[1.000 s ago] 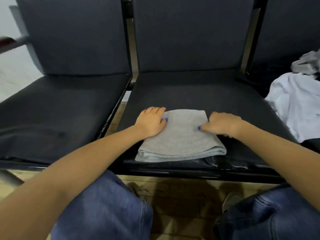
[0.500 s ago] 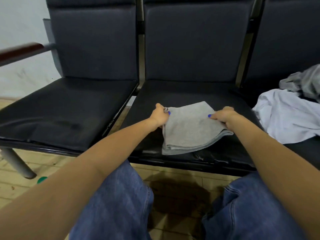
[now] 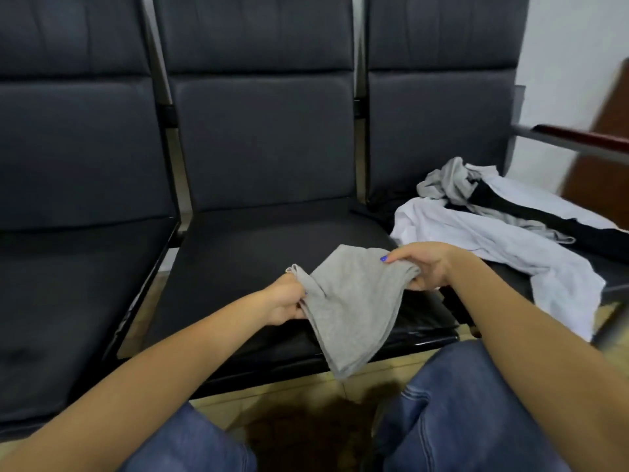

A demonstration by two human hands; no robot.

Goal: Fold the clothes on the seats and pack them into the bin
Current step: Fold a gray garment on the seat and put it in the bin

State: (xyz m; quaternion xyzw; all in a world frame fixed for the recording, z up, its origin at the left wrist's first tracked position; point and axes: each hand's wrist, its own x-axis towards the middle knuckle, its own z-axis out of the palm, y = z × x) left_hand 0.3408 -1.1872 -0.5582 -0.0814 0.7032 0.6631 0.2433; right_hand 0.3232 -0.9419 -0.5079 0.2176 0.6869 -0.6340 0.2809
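A folded grey cloth (image 3: 350,308) hangs in the air above the front of the middle seat (image 3: 258,247). My left hand (image 3: 284,298) grips its left edge. My right hand (image 3: 422,267) grips its right edge, thumb on top. The cloth's lower corner droops past the seat's front edge. On the right seat lies a loose pile of clothes (image 3: 503,226): white, grey and black pieces. No bin is in view.
Three dark padded seats stand in a row; the left seat (image 3: 75,287) carries nothing. A wooden armrest (image 3: 585,139) juts out at the far right. My knees in blue jeans are below, over a tiled floor (image 3: 299,413).
The folded grey cloth lay flat on the middle seat under both hands; both hands now grip its edges and have lifted it off. The view has swung to the right.
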